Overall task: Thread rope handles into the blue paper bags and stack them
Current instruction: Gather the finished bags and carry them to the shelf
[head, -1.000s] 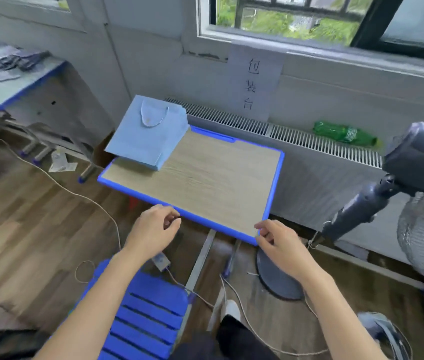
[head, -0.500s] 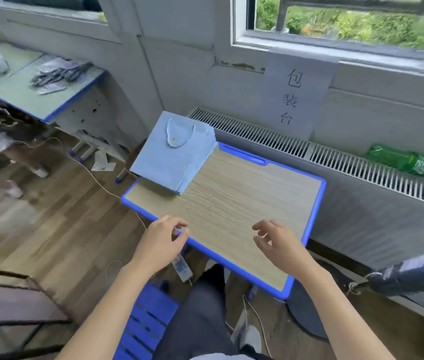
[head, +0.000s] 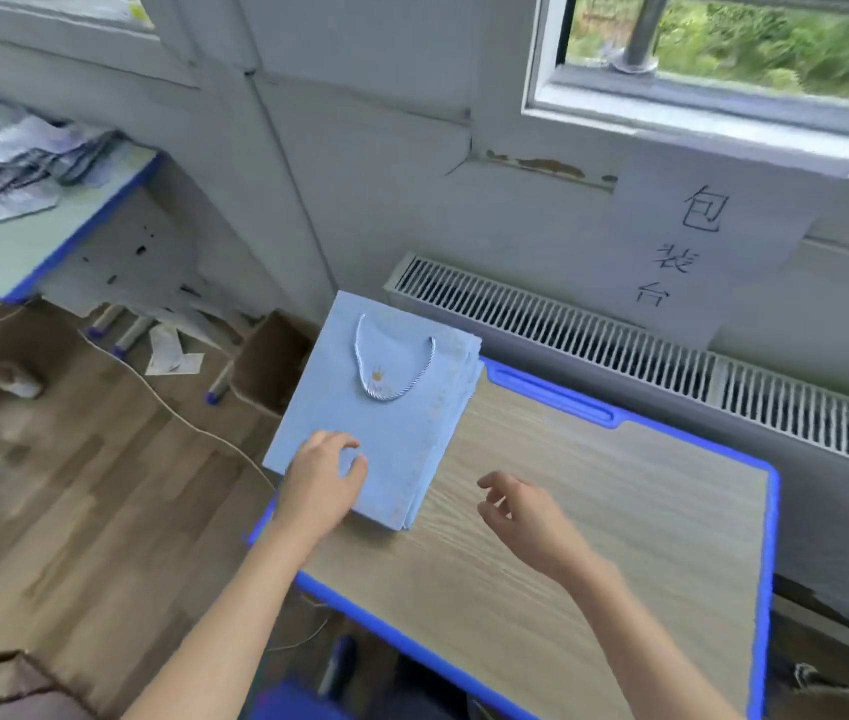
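A stack of light blue paper bags (head: 391, 423) lies flat on the left end of the wooden desk (head: 593, 511), overhanging its left edge. The top bag has a white rope handle (head: 393, 366) threaded in, looping over a small gold emblem. My left hand (head: 321, 478) rests on the near left corner of the top bag, fingers bent over the paper. My right hand (head: 526, 511) hovers above the bare desk just right of the stack, fingers loosely curled and holding nothing.
The desk has a blue rim (head: 770, 563) and a pen groove (head: 552, 397) at the back. A radiator (head: 619, 350) and a paper sign (head: 692, 246) are behind. Another desk with scraps (head: 32, 174) stands at left. A cardboard box (head: 271, 361) sits on the floor.
I have moved closer to the desk. My left hand rose from the desk's front edge onto the top bag's near corner. My right hand moved over the desk toward the stack.
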The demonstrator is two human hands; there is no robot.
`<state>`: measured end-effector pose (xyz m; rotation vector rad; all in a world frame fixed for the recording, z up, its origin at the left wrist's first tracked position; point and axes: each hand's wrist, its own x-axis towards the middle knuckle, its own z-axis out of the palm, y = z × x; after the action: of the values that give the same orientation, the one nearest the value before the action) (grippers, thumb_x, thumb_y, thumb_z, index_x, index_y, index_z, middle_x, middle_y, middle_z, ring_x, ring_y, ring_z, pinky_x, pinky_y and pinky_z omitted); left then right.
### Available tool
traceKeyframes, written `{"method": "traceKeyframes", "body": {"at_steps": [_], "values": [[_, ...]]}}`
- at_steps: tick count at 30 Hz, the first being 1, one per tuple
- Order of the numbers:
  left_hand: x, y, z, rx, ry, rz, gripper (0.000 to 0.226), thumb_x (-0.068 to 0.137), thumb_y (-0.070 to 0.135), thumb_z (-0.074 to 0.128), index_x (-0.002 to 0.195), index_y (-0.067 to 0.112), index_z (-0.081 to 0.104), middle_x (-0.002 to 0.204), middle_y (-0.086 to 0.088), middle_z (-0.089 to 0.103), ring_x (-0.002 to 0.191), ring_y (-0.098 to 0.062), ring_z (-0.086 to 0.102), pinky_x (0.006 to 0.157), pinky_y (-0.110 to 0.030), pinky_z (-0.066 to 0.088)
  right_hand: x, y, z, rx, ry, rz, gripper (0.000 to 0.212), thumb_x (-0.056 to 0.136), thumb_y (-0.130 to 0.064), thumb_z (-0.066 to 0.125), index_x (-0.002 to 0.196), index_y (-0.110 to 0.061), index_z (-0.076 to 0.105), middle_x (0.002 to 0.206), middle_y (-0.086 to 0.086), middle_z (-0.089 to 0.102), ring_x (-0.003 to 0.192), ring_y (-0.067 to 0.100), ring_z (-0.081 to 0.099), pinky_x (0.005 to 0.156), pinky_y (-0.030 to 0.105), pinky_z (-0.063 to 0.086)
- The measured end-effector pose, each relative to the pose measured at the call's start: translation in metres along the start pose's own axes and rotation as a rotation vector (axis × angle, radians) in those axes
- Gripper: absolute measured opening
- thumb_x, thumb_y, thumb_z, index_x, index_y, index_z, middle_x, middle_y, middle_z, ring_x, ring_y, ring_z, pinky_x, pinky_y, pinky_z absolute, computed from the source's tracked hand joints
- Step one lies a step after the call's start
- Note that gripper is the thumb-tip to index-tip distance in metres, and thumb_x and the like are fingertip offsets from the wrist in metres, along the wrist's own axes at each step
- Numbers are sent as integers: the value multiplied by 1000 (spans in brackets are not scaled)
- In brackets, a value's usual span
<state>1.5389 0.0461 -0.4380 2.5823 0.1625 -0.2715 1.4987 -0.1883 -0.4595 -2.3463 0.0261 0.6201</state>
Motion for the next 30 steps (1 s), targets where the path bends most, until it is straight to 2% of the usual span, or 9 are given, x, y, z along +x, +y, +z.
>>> {"method": "traceKeyframes", "body": {"at_steps": [3,6,8,11,13,17,20,24,30], "values": [[52,-22,-8,59,48,-76,48,88,19,63,130,1,49,128,-19,44,123,-34,41,102,-36,32,45,-22,18,79,-24,99,40,93,-30,51,130,-13,48,120,4,58,103,18,57,85,25,39],[92,-33,-10,-7,4,-176,59,88,32,65,131,-2,42,132,-20,45,125,-34,41,98,-38,34,77,-32,38,229,-53,239,54,91,-37,57,135,-10,42,127,7,51,113,21,52,88,24,37],[111,-35,-11,-167,-89,-319,60,86,43,65,125,2,46,126,-12,54,120,-30,50,88,-33,39,93,-32,49,331,-26,311,57,85,-42,63,129,-10,47,123,6,53,115,23,51,92,27,40],[135,-43,-12,-424,-201,-455,58,71,57,74,109,14,64,113,-4,68,104,-24,64,93,-37,49,106,-33,53,538,23,397,65,66,-52,73,116,-15,57,110,0,63,103,18,60,86,32,49],[141,-47,-11,-602,-249,-484,51,65,51,80,99,15,71,101,-4,73,94,-22,69,91,-43,53,113,-24,60,676,26,422,75,50,-59,79,108,-15,63,104,-1,69,96,17,66,82,35,54],[130,-39,-2,-815,-348,-496,29,79,23,75,104,9,70,100,-9,73,86,-23,70,79,-37,56,113,-1,64,870,81,457,99,26,-68,86,107,-16,61,110,1,66,98,17,65,85,38,55],[117,-30,9,-837,-410,-478,39,76,26,78,108,5,69,102,-12,73,91,-26,70,86,-43,54,88,-8,40,1015,55,504,72,45,-39,88,106,-10,65,105,5,71,94,20,69,86,39,55],[93,-4,35,-815,-517,-451,80,47,50,87,112,8,66,101,-9,73,91,-26,71,87,-47,55,46,17,23,1176,123,527,46,69,-21,81,110,-13,62,104,2,72,92,19,70,81,33,56],[37,70,81,-715,-645,-325,27,84,30,71,100,10,64,93,-4,72,76,-14,70,59,-26,56,-35,65,18,1300,442,623,58,71,-31,81,117,-12,50,108,1,67,93,17,68,80,34,55]]}}
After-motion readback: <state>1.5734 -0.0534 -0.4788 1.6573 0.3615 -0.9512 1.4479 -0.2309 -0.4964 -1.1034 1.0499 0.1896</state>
